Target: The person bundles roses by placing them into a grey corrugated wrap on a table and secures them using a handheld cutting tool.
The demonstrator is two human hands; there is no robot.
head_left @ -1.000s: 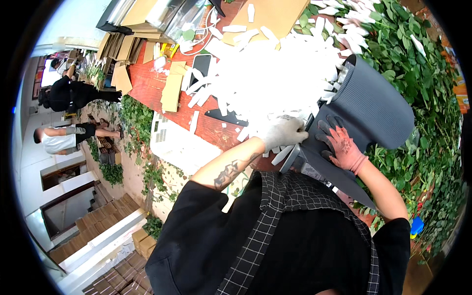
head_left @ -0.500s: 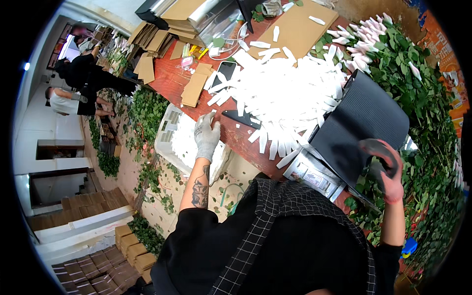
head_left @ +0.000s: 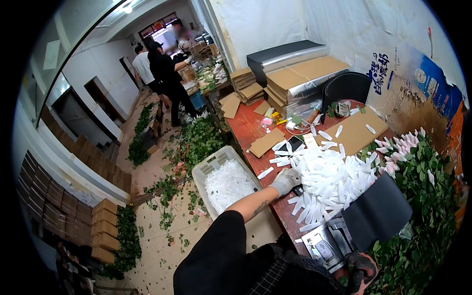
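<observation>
A pale grey work glove covers my left hand (head_left: pixel 286 182), which rests at the near left edge of a heap of white mesh sleeves (head_left: pixel 334 179) on the red table. Its fingers blend into the heap and a dark flat thing beside it, so their grip is unclear. My right hand (head_left: pixel 363 271), in a pink and dark glove, is low at the picture's edge with its fingers curled; whatever they hold, if anything, is hidden. Just beyond it a black ribbed sheet (head_left: pixel 377 211) leans over a metal-and-plastic stand (head_left: pixel 322 246).
Left of the table stands a pale plastic crate (head_left: pixel 199 172) holding white scraps. Leafy stems with sleeved pale pink buds (head_left: pixel 400 147) crowd the right side. Cardboard sheets (head_left: pixel 305 73) are stacked behind, near a phone (head_left: pixel 294 143). Other people (head_left: pixel 169 73) stand far back left.
The view has swung and tilted. My left hand has moved from above the crate to the sleeve heap. My right hand has dropped from beside the black sheet to below it, its fingers now more curled.
</observation>
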